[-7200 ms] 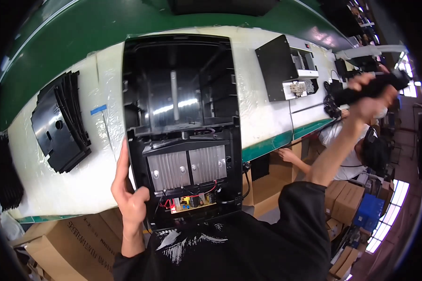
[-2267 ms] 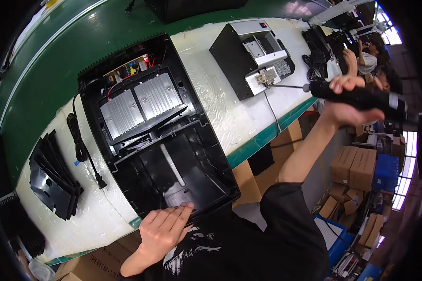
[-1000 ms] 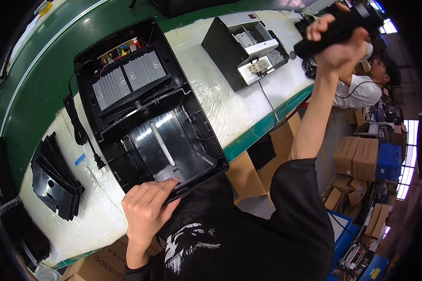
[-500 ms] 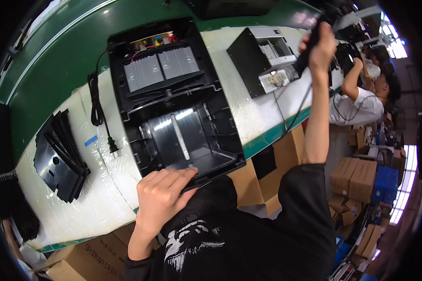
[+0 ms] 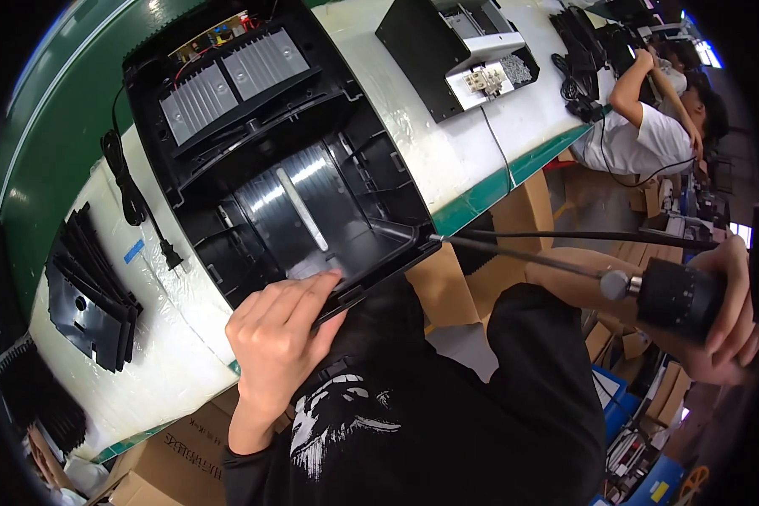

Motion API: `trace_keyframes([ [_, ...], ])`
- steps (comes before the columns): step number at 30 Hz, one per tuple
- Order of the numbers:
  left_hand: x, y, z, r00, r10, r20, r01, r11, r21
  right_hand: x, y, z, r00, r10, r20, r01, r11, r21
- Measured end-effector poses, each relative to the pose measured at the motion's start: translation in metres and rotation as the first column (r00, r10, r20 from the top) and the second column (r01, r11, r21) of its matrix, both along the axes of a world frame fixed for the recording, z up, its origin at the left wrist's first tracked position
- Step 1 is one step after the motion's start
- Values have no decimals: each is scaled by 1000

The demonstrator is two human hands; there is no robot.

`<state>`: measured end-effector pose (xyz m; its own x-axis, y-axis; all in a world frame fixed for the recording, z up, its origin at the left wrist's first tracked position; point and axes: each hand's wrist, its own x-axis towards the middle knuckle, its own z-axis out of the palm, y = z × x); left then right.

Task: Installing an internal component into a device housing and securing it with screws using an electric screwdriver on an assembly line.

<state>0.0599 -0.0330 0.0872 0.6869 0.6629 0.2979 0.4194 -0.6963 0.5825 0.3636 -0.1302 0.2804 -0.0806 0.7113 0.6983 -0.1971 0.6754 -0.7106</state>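
A large black plastic housing (image 5: pixel 378 285) lies open on the table in front of me. Finned metal heat sinks (image 5: pixel 266 69) and a small circuit board sit in its far part; a pale strip (image 5: pixel 299 207) runs along the floor of the near compartment. My left hand (image 5: pixel 280 329) is closed over the near edge, fingers inside and thumb outside. At the right, my right hand (image 5: pixel 735 308) is wrapped round a black electric screwdriver (image 5: pixel 679 299). Its long bit points left, the tip at the housing's near right corner. Whether a screw sits there I cannot tell.
A screw feeder box (image 5: pixel 481 83) with loose screws stands to the right. Left of the housing lie a coiled power cord (image 5: pixel 125 179), blue tape (image 5: pixel 133 251) and stacked black plates (image 5: pixel 93 295). Cardboard boxes (image 5: pixel 519 207) stand below the table edge. A co-worker (image 5: pixel 641 118) sits farther right.
My right hand has brought the screwdriver from above the screw feeder down to the housing's near right corner. My left hand keeps its hold on the edge. The view has shifted.
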Motion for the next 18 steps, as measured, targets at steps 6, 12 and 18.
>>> trace_keyframes([
  [6,-2,-1,-1,1000,-10,-18,10,1000,0,-2,-22,-59,952,155,-263,-56,935,349],
  [12,0,0,0,1000,-6,-24,6,1000,-4,-44,24,-64,962,-116,246,158,975,-157],
  [18,2,1,1,999,-15,-37,15,1000,-2,-55,39,-79,981,-57,184,103,962,-252],
])
